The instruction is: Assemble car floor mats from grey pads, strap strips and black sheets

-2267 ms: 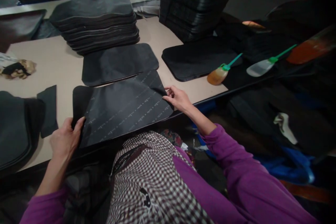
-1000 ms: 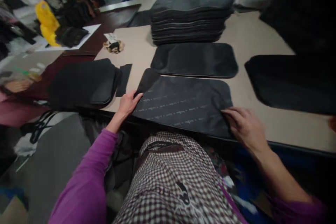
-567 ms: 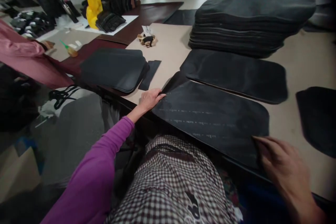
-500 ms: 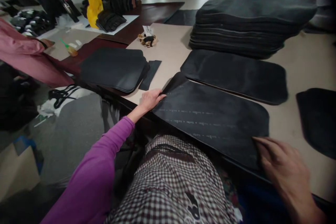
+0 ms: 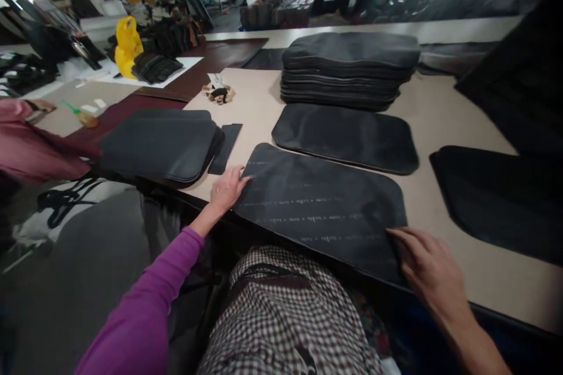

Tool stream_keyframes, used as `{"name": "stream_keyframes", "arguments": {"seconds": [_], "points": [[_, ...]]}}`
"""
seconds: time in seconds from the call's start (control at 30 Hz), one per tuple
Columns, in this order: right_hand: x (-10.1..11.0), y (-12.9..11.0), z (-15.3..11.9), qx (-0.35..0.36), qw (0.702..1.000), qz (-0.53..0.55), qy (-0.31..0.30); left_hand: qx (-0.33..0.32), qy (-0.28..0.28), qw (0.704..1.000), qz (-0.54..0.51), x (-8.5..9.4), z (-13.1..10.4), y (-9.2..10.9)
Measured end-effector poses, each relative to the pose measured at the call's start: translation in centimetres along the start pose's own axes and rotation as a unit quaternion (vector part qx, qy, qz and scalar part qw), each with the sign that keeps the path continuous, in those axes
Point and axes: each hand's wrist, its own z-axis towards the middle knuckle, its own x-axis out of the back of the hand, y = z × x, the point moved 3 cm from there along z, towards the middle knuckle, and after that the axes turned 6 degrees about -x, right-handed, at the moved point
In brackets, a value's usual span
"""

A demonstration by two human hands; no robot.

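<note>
A flat black panel (image 5: 316, 205) with rounded corners and rows of faint pale print lies along the table's front edge. My left hand (image 5: 227, 188) grips its left edge, thumb on top. At the opposite end my right hand (image 5: 433, 269) pinches the right edge between thumb and fingers; the fingertips underneath are hidden. Just behind lies another black panel (image 5: 345, 137) without visible print. A tall stack of black panels (image 5: 349, 73) rises farther back. To the left of my left hand are a narrow black strip (image 5: 226, 148) and a lower pile of black panels (image 5: 158, 143).
More black panels (image 5: 497, 199) lie at the right on the beige tabletop (image 5: 444, 258). A small heap of tan and black scraps (image 5: 219, 94) sits at the back left. A person's pink sleeve (image 5: 35, 146) is at the far left, near a green-tipped bottle (image 5: 85, 117). A grey seat (image 5: 101, 234) stands below.
The view has tilted up and shifted, showing more of the room. The printed panel's left end, raised or bent before, now lies flatter. Both hands stay on its edges.
</note>
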Motion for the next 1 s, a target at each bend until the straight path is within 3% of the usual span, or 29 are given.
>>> {"name": "stream_keyframes", "arguments": {"seconds": [0.13, 0.23, 0.33, 0.4, 0.53, 0.67, 0.83, 1.0], "points": [[-0.6, 0.7, -0.8, 0.021, 0.997, -0.059, -0.048, -0.015, 0.028, 0.999, 0.027, 0.6, 1.0, 0.0], [-0.4, 0.2, -0.9, 0.019, 0.996, -0.071, -0.047, -0.092, -0.016, 0.996, -0.004, 0.5, 2.7, 1.3], [0.1, -0.8, -0.7, 0.010, 0.998, -0.054, -0.032, -0.175, -0.102, 0.979, -0.015, -0.9, 4.3, 2.4], [0.3, -1.4, -0.5, 0.002, 0.999, -0.031, -0.026, -0.186, -0.136, 0.973, 0.005, -2.3, 5.2, 2.5], [0.8, -1.8, -0.6, -0.033, 0.999, 0.014, -0.011, -0.200, -0.158, 0.966, 0.046, -4.8, 6.2, 1.9], [1.6, -1.7, -0.1, -0.077, 0.997, 0.029, -0.007, -0.210, -0.168, 0.960, 0.074, -5.5, 6.1, 1.4], [2.2, -1.4, 4.2, -0.089, 0.996, -0.018, -0.004, -0.209, -0.165, 0.960, 0.082, -4.7, 7.3, 1.4], [-0.4, -3.6, 9.9, -0.046, 0.994, -0.060, -0.080, -0.192, -0.158, 0.966, 0.067, -4.5, 9.9, 1.9]]}}
